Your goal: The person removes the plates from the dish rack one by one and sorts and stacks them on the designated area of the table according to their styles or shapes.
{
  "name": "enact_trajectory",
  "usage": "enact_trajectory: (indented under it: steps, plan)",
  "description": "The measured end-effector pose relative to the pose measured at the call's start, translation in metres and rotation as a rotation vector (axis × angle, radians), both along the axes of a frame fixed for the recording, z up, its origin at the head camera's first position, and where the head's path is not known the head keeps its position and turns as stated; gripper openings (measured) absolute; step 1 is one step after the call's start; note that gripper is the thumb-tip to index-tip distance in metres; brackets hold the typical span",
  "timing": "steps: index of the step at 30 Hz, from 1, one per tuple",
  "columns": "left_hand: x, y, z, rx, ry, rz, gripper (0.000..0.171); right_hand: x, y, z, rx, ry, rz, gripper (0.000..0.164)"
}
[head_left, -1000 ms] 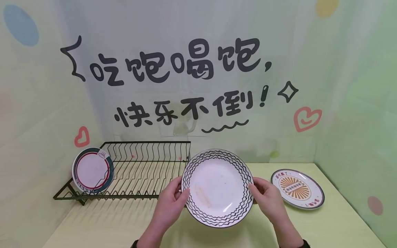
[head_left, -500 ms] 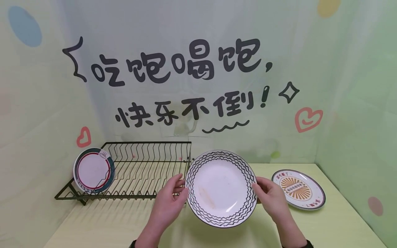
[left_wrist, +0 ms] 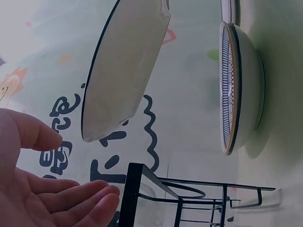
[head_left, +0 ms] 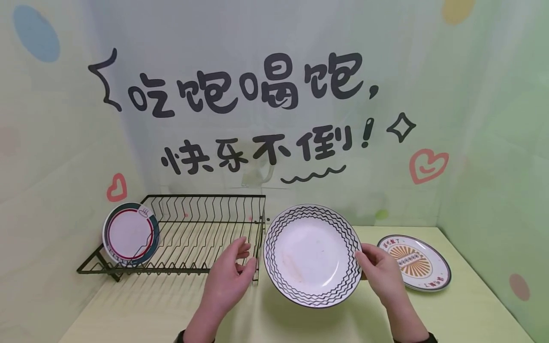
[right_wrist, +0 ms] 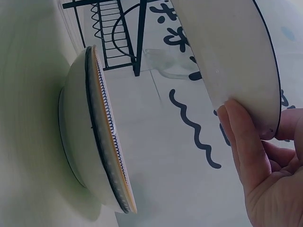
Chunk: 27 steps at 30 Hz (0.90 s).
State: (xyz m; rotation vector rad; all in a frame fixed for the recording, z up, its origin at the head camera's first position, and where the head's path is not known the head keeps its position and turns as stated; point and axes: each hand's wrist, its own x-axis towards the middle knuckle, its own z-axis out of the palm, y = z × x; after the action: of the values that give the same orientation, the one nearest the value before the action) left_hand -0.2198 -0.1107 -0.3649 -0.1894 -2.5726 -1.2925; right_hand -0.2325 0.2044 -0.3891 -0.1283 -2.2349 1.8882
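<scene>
A deep white plate (head_left: 310,255) with black zigzag lines round its rim is tilted up in mid-air, its inside facing the head camera. A faint brownish smear shows on its inside. My right hand (head_left: 383,272) pinches the plate's right edge, thumb in front and fingers behind, as the right wrist view also shows. My left hand (head_left: 227,276) is apart from the plate's left edge, fingers loosely spread and holding nothing. Below the plate, a bowl (left_wrist: 248,90) with a blue-patterned inside sits on the table; the held plate hides it in the head view.
A black wire dish rack (head_left: 201,233) stands at the back left. Leaning in its left end is a plate (head_left: 130,233) with a green and red rim. To the right, an oval plate (head_left: 416,263) with an orange sunburst lies on the pale table (head_left: 158,314). Printed curtains enclose the table.
My left hand has let go of the plate's left edge and drawn away to the left. The plate has shifted slightly right and up in my right hand.
</scene>
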Motion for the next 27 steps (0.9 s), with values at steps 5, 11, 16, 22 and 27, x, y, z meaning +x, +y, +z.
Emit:
enact_trajectory:
  steps: [5,11,16,22,27]
  plan:
    - [-0.005,-0.006,-0.002,-0.14,0.075,0.06,0.052,-0.002,0.003,-0.001,0.011,0.001,-0.011,0.032]
    - [-0.01,-0.012,-0.005,-0.234,0.143,0.087,0.052,-0.005,0.007,-0.005,0.012,-0.001,-0.02,0.031]
    - [-0.011,-0.015,-0.005,-0.271,0.137,0.101,0.054,-0.008,0.009,-0.01,0.001,-0.03,-0.023,0.032]
    - [-0.013,-0.019,-0.006,-0.298,0.14,0.114,0.054,-0.012,0.012,-0.016,-0.005,-0.074,-0.027,0.034]
    - [-0.013,-0.023,-0.008,-0.311,0.124,0.117,0.054,-0.014,0.015,-0.02,-0.001,-0.099,-0.027,0.036]
